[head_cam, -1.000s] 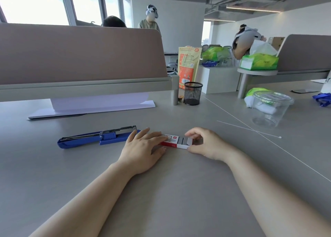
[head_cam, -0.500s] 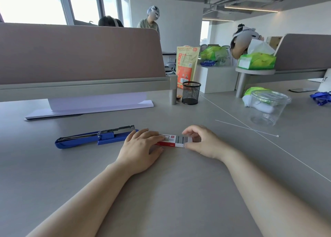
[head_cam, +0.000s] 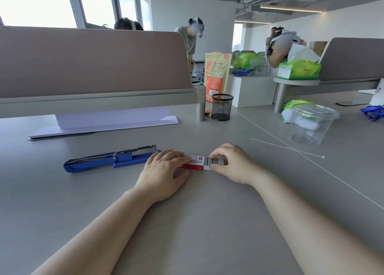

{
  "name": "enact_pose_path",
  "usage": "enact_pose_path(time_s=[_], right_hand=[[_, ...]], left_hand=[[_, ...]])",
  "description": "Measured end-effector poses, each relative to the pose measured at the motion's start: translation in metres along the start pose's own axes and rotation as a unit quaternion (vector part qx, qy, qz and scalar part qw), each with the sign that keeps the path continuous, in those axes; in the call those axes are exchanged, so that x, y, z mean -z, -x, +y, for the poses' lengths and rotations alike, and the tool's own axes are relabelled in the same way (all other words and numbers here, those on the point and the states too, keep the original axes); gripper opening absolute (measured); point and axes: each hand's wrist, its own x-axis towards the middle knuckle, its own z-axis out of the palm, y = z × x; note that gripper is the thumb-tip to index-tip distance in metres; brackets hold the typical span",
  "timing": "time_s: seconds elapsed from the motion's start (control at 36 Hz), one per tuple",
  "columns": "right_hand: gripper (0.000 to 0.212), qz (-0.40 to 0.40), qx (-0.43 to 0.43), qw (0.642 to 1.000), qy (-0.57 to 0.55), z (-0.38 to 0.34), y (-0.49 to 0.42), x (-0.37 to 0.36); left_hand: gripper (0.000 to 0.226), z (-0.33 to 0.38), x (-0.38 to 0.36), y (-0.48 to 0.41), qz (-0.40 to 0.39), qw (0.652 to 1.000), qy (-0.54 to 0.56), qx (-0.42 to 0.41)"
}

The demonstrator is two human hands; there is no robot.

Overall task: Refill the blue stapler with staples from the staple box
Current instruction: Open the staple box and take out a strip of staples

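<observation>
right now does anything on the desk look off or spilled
Nothing is spilled. The blue stapler lies flat with its metal magazine exposed, ready for loading. The staple box has its tray slid partway out under the right hand, with the left hand on the sleeve. A loose white cable tie lies nearby.

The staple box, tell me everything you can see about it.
The staple box is small, flat, red and white, seemingly cardboard, lying on the grey table right of the blue stapler. Its inner tray is slid partly out rightward, showing grey staple strips. The left hand presses the sleeve; the right hand pinches the tray.
</observation>
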Motion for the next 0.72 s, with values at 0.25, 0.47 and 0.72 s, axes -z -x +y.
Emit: enact_pose_path(time_s=[0.25, 0.47, 0.72], right_hand=[[0.031, -0.030, -0.025, 0.998, 0.049, -0.012, -0.001, 0.001], [0.035, -0.033, -0.050, 0.998, -0.017, -0.014, 0.001, 0.003], [0.022, 0.051, -0.030, 0.986, -0.154, -0.014, -0.001, 0.002]], left_hand=[[0.040, 0.000, -0.001, -0.001, 0.002, 1.000, 0.002, -0.003], [0.040, 0.000, -0.001, -0.001, 0.008, 1.000, 0.001, -0.009], [0.041, -0.001, -0.001, -0.001, 0.003, 1.000, 0.006, -0.009]])
